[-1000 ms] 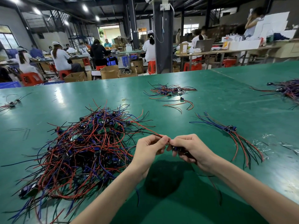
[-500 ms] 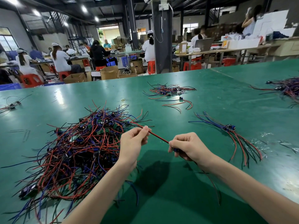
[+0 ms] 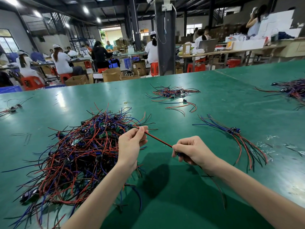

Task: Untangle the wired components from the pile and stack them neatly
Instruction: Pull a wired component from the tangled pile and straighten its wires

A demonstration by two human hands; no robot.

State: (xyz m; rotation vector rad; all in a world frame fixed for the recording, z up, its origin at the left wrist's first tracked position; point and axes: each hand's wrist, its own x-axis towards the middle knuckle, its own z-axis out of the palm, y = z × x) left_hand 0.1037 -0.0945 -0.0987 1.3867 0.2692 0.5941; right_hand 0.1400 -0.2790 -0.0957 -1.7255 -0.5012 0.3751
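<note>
A big tangled pile [image 3: 79, 151] of red, blue and black wires with small green boards lies on the green table [image 3: 214, 100] at my left. My right hand [image 3: 191, 150] grips a small blue component, mostly hidden in the fist, with dark leads trailing under my forearm. Its red and black wire pair [image 3: 157, 139] runs taut up-left to my left hand [image 3: 132, 141], which pinches it between thumb and fingers just above the pile's right edge. A neat aligned stack of wired components [image 3: 234, 133] lies to the right of my hands.
A smaller wire heap [image 3: 173, 92] and one loose component [image 3: 184, 101] lie farther back. Another heap [image 3: 293, 88] sits at the far right, a few pieces [image 3: 11, 109] at the far left. Clear plastic scraps [image 3: 272, 138] lie right. People work at benches beyond the table.
My hands, close together a second ago, have drawn apart: the left slid up-left along the red and black wire, stretching it straight, while the right kept its grip on the component.
</note>
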